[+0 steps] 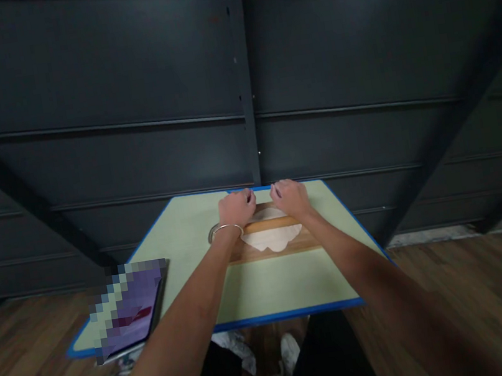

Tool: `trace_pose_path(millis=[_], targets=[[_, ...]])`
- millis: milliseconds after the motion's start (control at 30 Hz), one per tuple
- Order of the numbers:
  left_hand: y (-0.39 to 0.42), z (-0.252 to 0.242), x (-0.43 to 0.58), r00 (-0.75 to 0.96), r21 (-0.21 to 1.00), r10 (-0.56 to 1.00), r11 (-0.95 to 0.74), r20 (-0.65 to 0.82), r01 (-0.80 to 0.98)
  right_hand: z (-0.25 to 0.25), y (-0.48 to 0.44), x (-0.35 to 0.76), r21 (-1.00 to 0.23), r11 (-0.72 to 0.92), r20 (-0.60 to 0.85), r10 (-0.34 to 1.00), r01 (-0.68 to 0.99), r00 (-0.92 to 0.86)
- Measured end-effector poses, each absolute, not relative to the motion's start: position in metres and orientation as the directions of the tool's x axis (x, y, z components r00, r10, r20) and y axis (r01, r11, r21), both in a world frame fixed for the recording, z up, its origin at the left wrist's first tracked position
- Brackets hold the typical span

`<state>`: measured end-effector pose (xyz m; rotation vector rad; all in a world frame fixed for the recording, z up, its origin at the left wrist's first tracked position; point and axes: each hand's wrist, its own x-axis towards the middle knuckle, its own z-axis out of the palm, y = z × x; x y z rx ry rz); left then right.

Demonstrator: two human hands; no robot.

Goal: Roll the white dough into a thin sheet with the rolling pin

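Observation:
A flat white sheet of dough [274, 239] lies on a wooden board [306, 244] near the far edge of a pale green table [266, 286] with a blue rim. A wooden rolling pin [269, 224] lies across the dough. My left hand [235, 208], with a silver bangle on its wrist, presses on the pin's left end with its fingers curled. My right hand [291, 198] presses on the pin's right end the same way. Both arms are stretched forward over the table.
A tablet [130, 309] with a blurred screen lies on the table's near left corner. A dark panelled wall [236, 89] stands right behind the table. Wooden floor surrounds the table. My legs and white shoes [289, 352] show below the near edge.

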<state>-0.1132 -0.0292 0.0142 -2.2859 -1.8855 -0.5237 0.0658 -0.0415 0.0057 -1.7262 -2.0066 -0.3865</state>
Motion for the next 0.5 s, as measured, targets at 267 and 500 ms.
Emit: trace_pose_path(millis=[267,500], targets=[[-0.037,-0.008,-0.116,0.154,0.169,0.89,-0.247,0.43,0.954,-0.006,-0.059,0.066,-0.085,0.164,0.46,0.881,0.983,-0.108],[-0.059,-0.013,-0.118,0.159,0.191,0.94,-0.223,0.302,0.956,-0.022,-0.077,0.066,-0.161,0.125,0.385,0.921,0.979,-0.054]])
